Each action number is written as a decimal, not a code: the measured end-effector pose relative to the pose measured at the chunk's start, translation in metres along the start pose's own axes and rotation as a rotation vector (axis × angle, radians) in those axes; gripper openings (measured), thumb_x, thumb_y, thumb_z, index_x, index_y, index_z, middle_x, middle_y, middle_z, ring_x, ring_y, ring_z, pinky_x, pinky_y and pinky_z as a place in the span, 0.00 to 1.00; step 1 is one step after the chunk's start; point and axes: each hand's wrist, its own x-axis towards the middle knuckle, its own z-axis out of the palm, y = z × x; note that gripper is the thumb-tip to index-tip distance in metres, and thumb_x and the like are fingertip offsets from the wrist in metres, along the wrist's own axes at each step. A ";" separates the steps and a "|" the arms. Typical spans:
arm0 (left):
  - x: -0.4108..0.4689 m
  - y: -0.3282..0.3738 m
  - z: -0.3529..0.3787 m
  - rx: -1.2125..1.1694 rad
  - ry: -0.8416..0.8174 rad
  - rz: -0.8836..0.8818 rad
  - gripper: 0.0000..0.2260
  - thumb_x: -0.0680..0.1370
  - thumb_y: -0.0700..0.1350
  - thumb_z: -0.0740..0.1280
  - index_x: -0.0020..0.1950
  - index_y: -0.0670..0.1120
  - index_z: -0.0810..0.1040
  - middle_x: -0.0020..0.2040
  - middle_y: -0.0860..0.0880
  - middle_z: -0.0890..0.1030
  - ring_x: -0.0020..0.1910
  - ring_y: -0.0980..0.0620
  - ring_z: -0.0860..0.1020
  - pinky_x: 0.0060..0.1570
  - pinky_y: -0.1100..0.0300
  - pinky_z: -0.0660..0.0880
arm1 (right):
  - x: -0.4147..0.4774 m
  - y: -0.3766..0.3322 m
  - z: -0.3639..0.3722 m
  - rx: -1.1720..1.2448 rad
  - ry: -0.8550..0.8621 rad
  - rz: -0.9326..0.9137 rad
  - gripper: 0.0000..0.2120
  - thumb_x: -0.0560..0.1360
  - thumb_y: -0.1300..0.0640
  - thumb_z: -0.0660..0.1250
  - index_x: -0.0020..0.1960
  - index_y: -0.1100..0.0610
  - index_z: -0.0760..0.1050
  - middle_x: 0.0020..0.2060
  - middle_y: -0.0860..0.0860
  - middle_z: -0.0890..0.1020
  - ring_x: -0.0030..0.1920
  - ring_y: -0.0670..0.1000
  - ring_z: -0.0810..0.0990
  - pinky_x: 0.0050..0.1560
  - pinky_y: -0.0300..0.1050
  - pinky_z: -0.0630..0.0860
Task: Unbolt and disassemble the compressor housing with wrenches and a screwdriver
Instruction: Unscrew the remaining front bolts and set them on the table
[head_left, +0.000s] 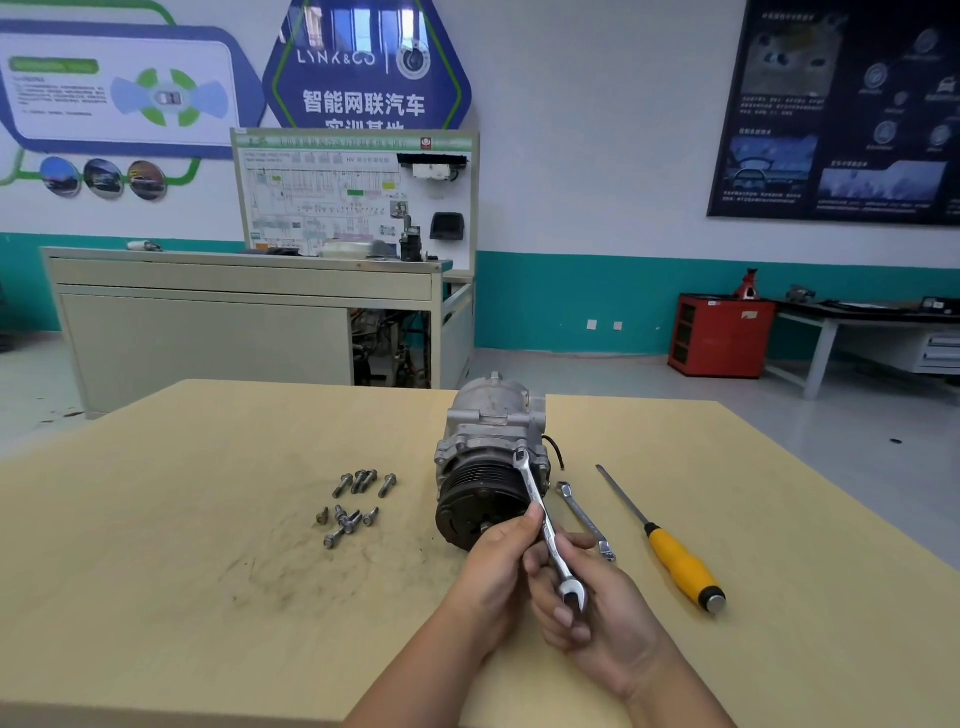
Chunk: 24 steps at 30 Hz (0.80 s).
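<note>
1. Both hands are on one combination wrench (545, 525). The left hand (493, 566) pinches the shank about mid-length between thumb and fingertips. The right hand (597, 608) has its fingers curled round the lower shank, and the open-end head sticks out above its palm.
2. The wrench runs diagonally up and away from the hands. Its far head sits against the upper right edge of the front flange of the compressor (491, 462). I can't tell whether it is seated on a bolt head.
3. The compressor lies on its side just beyond the hands, with the dark pulley/clutch face towards the camera and the grey cast body pointing away. The left hand's knuckles are right at the lower edge of the pulley.
4. A second wrench (584, 519) lies flat on the table just right of the compressor, partly hidden behind the right hand.
5. The screwdriver (675, 561) lies further right, roughly parallel to the second wrench, yellow handle near and tip away. Nothing touches it.
6. Loose bolts (353, 501) lie in two small clusters left of the compressor, well clear of both hands.
7. The table (208, 571) has a tan top with dark grime smudges near the bolts.
8. Room: a beige bench cabinet (234, 322) stands behind the table with a wiring-diagram board (353, 192) on it. A red cabinet (719, 335) is at the right. The wall is white over a teal band, with a dark poster (841, 109) at upper right.
</note>
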 end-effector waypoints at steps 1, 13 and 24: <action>0.001 -0.001 0.000 0.006 0.007 0.005 0.26 0.74 0.53 0.62 0.54 0.28 0.74 0.39 0.41 0.84 0.39 0.48 0.83 0.40 0.61 0.78 | -0.001 0.000 0.000 -0.001 0.002 -0.001 0.19 0.76 0.51 0.56 0.38 0.64 0.76 0.19 0.55 0.66 0.15 0.45 0.58 0.19 0.31 0.55; 0.007 -0.005 0.002 0.038 0.010 0.051 0.21 0.74 0.56 0.62 0.35 0.39 0.82 0.41 0.40 0.83 0.42 0.48 0.83 0.46 0.59 0.78 | -0.003 -0.002 -0.001 0.007 0.051 -0.033 0.18 0.74 0.50 0.58 0.31 0.61 0.71 0.15 0.53 0.64 0.13 0.45 0.57 0.18 0.32 0.53; 0.012 -0.011 0.001 0.026 0.143 0.088 0.21 0.70 0.57 0.66 0.30 0.39 0.77 0.29 0.40 0.77 0.39 0.43 0.79 0.45 0.56 0.73 | -0.004 -0.004 0.005 -0.091 0.113 -0.085 0.19 0.72 0.49 0.59 0.28 0.61 0.68 0.14 0.52 0.63 0.12 0.46 0.58 0.20 0.33 0.50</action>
